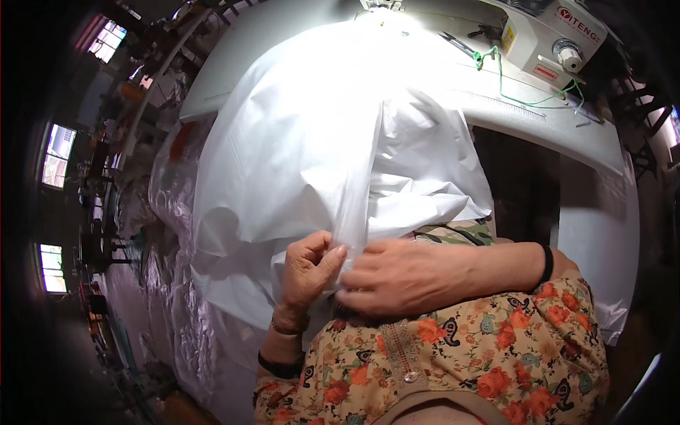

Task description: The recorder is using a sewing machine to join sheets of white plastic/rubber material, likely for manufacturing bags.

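Observation:
A large sheet of thin white fabric (pixel 276 170) drapes from the sewing table down to my lap. It looks smooth and slightly glossy, with a narrow folded strip running down its middle toward me. My left hand (pixel 310 270) is closed on the lower end of that strip, thumb pressed against the fingers. Right beside it, my right hand (pixel 389 278) reaches across from the right. Its fingers lie close to the left hand at the strip's edge and are blurred, so their grip cannot be made out.
Under a bright light, the white sewing table (pixel 524 106) carries a sewing machine (pixel 556 42) at the far right. Thread snips (pixel 460 46) lie near its base, tied to a green cord (pixel 501 81). Crumpled translucent sheeting (pixel 177 262) hangs at the left.

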`<state>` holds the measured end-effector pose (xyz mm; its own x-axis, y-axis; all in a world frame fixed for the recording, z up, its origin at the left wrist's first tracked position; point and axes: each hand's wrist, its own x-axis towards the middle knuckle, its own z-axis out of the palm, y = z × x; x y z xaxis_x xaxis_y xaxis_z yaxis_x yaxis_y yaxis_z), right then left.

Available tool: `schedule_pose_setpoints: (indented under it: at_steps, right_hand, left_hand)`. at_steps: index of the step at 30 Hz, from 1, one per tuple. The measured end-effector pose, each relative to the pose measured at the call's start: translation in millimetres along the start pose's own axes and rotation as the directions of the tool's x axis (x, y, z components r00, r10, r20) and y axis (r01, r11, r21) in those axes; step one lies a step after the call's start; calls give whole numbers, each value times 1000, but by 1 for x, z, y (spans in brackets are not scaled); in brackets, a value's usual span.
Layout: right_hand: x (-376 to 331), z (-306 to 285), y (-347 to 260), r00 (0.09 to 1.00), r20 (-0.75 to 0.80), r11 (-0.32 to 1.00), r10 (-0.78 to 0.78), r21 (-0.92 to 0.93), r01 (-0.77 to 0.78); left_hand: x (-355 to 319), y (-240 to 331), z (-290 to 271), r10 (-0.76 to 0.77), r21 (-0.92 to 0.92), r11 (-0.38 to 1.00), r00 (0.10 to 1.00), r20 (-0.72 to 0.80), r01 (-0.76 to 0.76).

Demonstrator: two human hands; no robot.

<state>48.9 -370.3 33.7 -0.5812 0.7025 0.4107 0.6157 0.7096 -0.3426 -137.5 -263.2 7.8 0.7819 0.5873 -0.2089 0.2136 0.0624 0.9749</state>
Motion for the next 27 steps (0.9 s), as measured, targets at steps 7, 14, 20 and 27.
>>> schedule_pose_setpoints:
  at_steps: [7, 14, 20, 27]
  right_hand:
    - [-129, 6, 63, 378, -770, 494, 514, -95, -864]
    - [-167, 28, 48, 366, -502, 466, 784, 85, -881]
    - [-96, -35, 3, 714, -256, 752, 652, 99, -651]
    - [-38, -47, -3, 849, -124, 828, 514, 331, -453]
  left_hand:
    - [-11, 14, -4, 107, -46, 992, 980, -166, -116]
    - [-13, 47, -12, 142, -140, 975, 969, -202, -172]
    - [-8, 72, -7, 234, -111, 958, 946, -223, -263]
    - [0, 84, 12, 435, 268, 856, 896, 86, -441]
